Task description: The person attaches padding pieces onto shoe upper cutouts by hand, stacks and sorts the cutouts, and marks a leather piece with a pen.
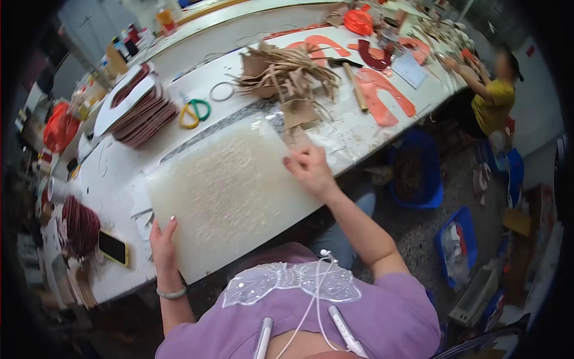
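A translucent whitish cutting board [263, 206] lies slanted over the table's near side, its front corner jutting past the edge. Pale crumbs or scraps cover its middle. My left hand [162, 248] holds the board's left edge, thumb on the upper side and the other fingers outside it. At the opposite edge, my right hand [312, 173] has its fingers curled in and pinching the rim; the fingertips are partly hidden. Just beyond those fingers is a beige leather piece [301, 113], below a heap of brown leather strips [281, 72].
Scissors [194, 113] and stacked maroon pieces [143, 110] lie behind the board. A phone [113, 248] is at left. A hammer [356, 87] rests near orange-red curved pieces [382, 99]. Blue bins [417, 170] stand on the floor; another person [493, 99] works at far right.
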Tool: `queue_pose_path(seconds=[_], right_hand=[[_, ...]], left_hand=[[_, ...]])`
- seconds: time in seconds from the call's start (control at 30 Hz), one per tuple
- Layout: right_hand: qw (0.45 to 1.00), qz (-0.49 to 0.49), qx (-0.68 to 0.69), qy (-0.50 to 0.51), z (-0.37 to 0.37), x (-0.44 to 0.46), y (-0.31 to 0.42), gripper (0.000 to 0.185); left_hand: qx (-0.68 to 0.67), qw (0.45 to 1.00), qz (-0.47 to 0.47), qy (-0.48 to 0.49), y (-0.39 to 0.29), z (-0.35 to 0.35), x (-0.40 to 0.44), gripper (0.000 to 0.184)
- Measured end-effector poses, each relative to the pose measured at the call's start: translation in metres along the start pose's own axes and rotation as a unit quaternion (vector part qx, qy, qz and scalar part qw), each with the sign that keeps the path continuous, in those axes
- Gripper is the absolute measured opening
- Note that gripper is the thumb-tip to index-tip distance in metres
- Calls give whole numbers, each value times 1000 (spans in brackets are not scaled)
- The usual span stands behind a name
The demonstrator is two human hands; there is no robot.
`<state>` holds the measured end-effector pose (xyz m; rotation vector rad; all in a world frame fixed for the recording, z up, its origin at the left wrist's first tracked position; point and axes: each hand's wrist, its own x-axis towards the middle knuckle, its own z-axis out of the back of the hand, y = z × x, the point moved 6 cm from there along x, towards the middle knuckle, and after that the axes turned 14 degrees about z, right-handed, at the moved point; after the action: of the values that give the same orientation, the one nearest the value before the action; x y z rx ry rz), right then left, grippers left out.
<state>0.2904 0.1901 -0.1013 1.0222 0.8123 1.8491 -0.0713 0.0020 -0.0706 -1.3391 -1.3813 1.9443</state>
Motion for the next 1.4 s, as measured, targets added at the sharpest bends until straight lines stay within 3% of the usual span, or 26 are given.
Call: queue_pose_path(seconds=[0.07, 0.13, 0.23, 0.3, 0.47, 0.6, 0.67, 0.73, 0.77, 0.9, 1.1, 1.23, 1.27, 1.37, 1.4], right_hand=[[988, 112, -82, -62, 3, 4, 2, 38], [968, 152, -187, -75, 6, 11, 7, 39], [958, 168, -214, -86, 17, 24, 0, 41], [959, 176, -205, -89, 16, 29, -11, 42], [970, 182, -138, -88, 14, 40, -20, 35], [980, 152, -107, -78, 17, 47, -19, 36], [980, 171, -64, -79, 21, 45, -24, 36], [978, 192, -24, -77, 27, 43, -32, 37], [978, 194, 5, -83, 31, 41, -37, 39], [978, 176, 62, -99, 38, 36, -37, 41], [987, 125, 86, -56, 46, 49, -41, 41], [958, 149, 207, 133, 47, 51, -62, 39], [916, -4, 279, 289, 73, 55, -65, 35], [923, 42, 328, 198, 199, 84, -54, 28], [943, 68, 242, 217, 244, 98, -50, 26]], left_hand=[[21, 1000, 11, -12, -1, -1, 15, 40], [52, 999, -6, -13, -2, -17, 22, 42], [116, 990, -54, -59, -3, -39, 30, 49], [321, 928, -46, -182, -2, -38, 42, 56], [245, 963, -56, -94, -14, -59, 43, 55], [297, 948, -21, -116, -14, -70, 45, 59], [457, 839, -164, -244, -18, -84, 46, 61], [582, 671, -295, -352, -16, -112, 45, 63], [581, 675, -289, -353, -12, -125, 43, 63], [613, 768, -134, -133, -12, -196, 41, 67], [664, 717, -155, -147, -18, -192, 41, 64], [631, 752, -135, -135, -11, -188, 33, 67], [634, 749, -135, -136, -10, -188, 30, 66], [641, 744, -126, -139, -9, -188, 36, 66], [647, 740, -130, -133, -8, -189, 34, 65]])
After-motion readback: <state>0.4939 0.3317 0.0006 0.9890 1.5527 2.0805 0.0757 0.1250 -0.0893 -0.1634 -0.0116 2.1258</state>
